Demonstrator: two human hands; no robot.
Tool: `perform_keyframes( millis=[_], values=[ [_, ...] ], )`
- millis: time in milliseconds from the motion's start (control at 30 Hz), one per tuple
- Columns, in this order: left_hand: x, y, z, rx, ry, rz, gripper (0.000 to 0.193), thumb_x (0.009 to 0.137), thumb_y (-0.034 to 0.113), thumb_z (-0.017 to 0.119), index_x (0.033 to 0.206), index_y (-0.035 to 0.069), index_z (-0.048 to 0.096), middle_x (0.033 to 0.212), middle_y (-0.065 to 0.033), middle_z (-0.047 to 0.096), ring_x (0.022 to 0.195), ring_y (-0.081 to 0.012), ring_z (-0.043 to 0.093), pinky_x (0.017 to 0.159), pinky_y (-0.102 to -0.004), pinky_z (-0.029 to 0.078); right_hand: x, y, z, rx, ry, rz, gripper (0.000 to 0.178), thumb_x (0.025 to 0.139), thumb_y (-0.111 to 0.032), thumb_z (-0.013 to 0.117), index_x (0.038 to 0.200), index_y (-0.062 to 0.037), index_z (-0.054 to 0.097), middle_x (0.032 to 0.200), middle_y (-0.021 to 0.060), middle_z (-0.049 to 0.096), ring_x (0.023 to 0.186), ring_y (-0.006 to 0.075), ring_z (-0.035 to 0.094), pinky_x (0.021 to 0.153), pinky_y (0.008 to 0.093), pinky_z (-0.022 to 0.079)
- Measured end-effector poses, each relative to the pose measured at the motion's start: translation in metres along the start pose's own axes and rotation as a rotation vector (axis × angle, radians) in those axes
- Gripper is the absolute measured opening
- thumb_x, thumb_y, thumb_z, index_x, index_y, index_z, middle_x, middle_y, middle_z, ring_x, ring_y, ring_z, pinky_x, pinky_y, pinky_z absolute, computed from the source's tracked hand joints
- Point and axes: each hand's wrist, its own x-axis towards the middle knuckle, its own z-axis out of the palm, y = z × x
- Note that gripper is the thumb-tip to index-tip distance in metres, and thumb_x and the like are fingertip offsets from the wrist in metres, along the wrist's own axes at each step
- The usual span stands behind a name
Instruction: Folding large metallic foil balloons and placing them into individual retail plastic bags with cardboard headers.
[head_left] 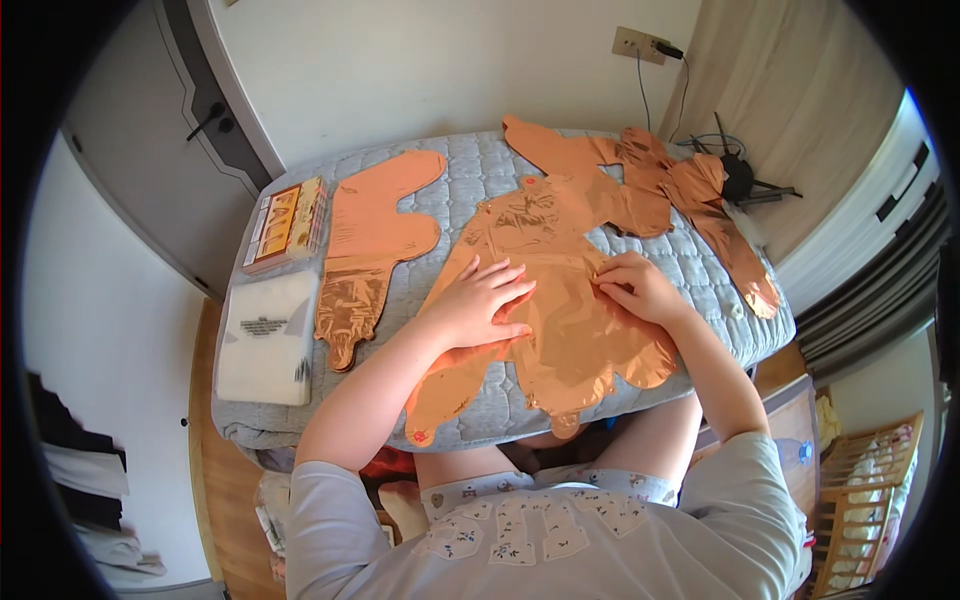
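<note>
A large flat copper-coloured foil balloon (570, 345), shiny and creased, lies spread over the mattress in front of me. My left hand (482, 305) rests on its left part with the fingers spread. Across from it, my right hand (640, 288) has thumb and fingertips drawn together at a fold of the same foil, pinching it. Beyond my hands, more flat foil (575, 190) overlaps the big piece, and a narrow crumpled foil piece (722, 225) trails down the right side. To the left sits another flat foil balloon (378, 220), apart from both hands.
The grey quilted mattress (470, 155) carries everything. On its left are a yellow-and-red box (287, 228) and a clear plastic packet of white material (262, 345). A black router-like device (738, 178) with cables stands at the far right corner, below a wall socket (640, 45).
</note>
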Motion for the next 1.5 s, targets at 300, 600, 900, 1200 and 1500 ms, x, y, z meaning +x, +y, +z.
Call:
perform_keyframes(
  millis=[300,600,900,1200,1500],
  values=[
    [0.001,-0.004,-0.003,-0.167,0.104,-0.026,0.085,0.086,0.054,0.077,0.154,0.012,0.048,0.164,-0.0159,0.038,0.155,-0.0330,0.029,0.127,-0.0543,0.021,-0.002,0.003,-0.001,0.017,0.013,-0.047,0.020,0.090,-0.007,0.069,0.107,-0.0032,0.078,0.114,0.0110,0.072,0.108,0.0314,0.065,0.097,0.0413,0.049],
    [-0.014,-0.019,-0.029,-0.028,0.111,-0.175,0.080,0.091,0.051,0.074,0.154,0.011,0.048,0.165,-0.0173,0.037,0.156,-0.0347,0.026,0.128,-0.0530,0.017,-0.004,0.002,0.000,-0.071,0.014,-0.210,0.022,0.088,-0.008,0.069,0.108,-0.0027,0.077,0.114,0.0113,0.073,0.107,0.0313,0.066,0.096,0.0438,0.049],
    [-0.013,-0.032,-0.025,0.056,0.036,-0.233,0.093,0.089,0.069,0.065,0.159,0.012,0.039,0.167,-0.0158,0.033,0.158,-0.0317,0.022,0.129,-0.0526,0.011,0.001,0.006,0.001,-0.066,-0.014,-0.225,0.024,0.088,-0.008,0.067,0.109,-0.0018,0.077,0.116,0.0127,0.073,0.108,0.0329,0.066,0.096,0.0441,0.048],
    [0.001,-0.019,-0.011,0.078,0.045,-0.215,0.090,0.087,0.059,0.073,0.159,0.015,0.041,0.166,-0.0141,0.034,0.157,-0.0312,0.023,0.129,-0.0518,0.011,0.000,0.016,0.002,-0.050,-0.015,-0.196,0.024,0.091,-0.012,0.066,0.111,-0.0044,0.077,0.117,0.0114,0.072,0.111,0.0303,0.066,0.100,0.0432,0.046],
    [-0.003,-0.037,-0.012,-0.040,0.146,-0.180,0.094,0.090,0.060,0.069,0.162,0.012,0.033,0.167,-0.0141,0.032,0.157,-0.0327,0.025,0.128,-0.0547,0.013,-0.003,0.014,0.002,-0.057,-0.022,-0.171,0.026,0.091,-0.011,0.063,0.112,-0.0011,0.076,0.121,0.0133,0.072,0.114,0.0324,0.065,0.101,0.0437,0.047]
  ],
)
